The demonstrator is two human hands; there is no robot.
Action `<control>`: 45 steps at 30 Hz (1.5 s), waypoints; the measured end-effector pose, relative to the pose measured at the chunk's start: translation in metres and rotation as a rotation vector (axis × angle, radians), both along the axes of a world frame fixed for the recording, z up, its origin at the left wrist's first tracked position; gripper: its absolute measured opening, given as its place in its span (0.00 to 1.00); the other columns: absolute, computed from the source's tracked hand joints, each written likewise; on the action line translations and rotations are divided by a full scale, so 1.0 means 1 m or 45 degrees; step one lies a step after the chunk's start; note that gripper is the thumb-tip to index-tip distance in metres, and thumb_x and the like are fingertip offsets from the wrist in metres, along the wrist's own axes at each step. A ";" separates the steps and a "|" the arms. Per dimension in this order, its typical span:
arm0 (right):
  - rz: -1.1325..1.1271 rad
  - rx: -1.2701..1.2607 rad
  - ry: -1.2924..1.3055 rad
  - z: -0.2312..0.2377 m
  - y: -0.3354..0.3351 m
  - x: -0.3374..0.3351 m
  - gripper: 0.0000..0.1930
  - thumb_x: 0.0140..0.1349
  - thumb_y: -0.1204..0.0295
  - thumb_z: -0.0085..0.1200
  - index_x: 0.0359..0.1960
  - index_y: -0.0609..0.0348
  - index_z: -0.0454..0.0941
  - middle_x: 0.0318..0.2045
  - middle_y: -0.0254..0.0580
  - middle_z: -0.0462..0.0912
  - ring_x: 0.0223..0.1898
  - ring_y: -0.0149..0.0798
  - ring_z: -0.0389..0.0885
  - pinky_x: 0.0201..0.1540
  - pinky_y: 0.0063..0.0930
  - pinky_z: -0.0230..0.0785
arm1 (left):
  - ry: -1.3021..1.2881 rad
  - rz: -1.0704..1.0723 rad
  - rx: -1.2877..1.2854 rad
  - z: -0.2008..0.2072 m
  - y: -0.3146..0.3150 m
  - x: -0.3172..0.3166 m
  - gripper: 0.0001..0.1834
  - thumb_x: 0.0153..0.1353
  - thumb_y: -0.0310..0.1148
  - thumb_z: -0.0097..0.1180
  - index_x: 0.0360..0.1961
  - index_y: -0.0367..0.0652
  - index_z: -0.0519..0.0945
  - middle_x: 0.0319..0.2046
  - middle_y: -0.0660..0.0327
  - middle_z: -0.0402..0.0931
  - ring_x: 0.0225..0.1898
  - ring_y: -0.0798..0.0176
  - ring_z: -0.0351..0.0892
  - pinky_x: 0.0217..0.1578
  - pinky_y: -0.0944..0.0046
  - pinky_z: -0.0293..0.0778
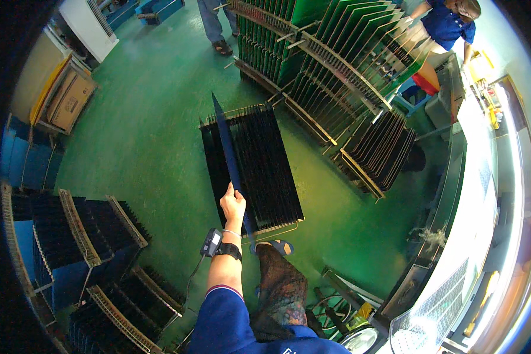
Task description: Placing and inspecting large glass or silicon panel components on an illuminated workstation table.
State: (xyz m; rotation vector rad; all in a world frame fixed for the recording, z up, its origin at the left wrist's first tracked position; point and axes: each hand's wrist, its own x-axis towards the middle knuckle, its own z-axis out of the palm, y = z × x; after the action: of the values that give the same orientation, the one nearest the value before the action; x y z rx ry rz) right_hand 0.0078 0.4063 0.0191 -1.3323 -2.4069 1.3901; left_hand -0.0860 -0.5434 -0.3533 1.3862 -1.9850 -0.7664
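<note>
My left hand (233, 204) is closed on the near part of a thin, dark blue panel (226, 139), seen almost edge-on. It holds the panel lengthwise above a floor rack (282, 225) packed with rows of thin dark panels (268, 159). Whether the panel's lower edge sits in the rack or hangs free, I cannot tell. A small grey device (211, 242) with a black strap and cable is on my left wrist. My right hand is not in view.
Tall racks of green boards (348, 44) stand ahead right, a lower rack (383, 147) beside them. More dark-panel racks (79, 227) fill the left. A bright lit bench (478, 171) runs along the right. One person (448, 26) works at far right; another's legs (213, 20) show ahead.
</note>
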 end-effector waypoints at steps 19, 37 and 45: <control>-0.004 -0.302 0.230 -0.083 -0.136 -0.044 0.15 0.63 0.67 0.42 0.48 0.59 0.75 0.48 0.49 0.77 0.46 0.42 0.78 0.46 0.34 0.73 | -0.688 -0.213 0.711 0.054 0.008 -0.010 0.49 0.51 0.43 0.60 0.67 0.37 0.45 0.58 0.43 0.63 0.55 0.41 0.69 0.55 0.48 0.67; -0.037 -0.278 0.278 -0.072 -0.137 -0.044 0.16 0.64 0.67 0.43 0.48 0.61 0.74 0.47 0.48 0.77 0.47 0.41 0.77 0.47 0.34 0.72 | -0.946 -0.125 0.894 0.001 0.076 0.067 0.13 0.44 0.33 0.64 0.28 0.32 0.81 0.34 0.42 0.80 0.43 0.48 0.80 0.44 0.58 0.77; -0.092 -0.213 0.342 -0.059 -0.134 -0.018 0.16 0.64 0.67 0.43 0.48 0.62 0.74 0.47 0.48 0.77 0.47 0.41 0.77 0.47 0.34 0.71 | -0.362 -0.057 0.222 0.021 0.076 0.027 0.31 0.42 0.58 0.64 0.15 0.35 0.75 0.20 0.44 0.75 0.26 0.40 0.76 0.29 0.49 0.70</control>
State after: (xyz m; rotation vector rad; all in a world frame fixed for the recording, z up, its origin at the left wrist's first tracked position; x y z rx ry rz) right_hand -0.0105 0.2725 -0.0403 -1.1627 -2.0917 1.6616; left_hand -0.0593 -0.4676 -0.3319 1.6332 -2.2147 -0.8167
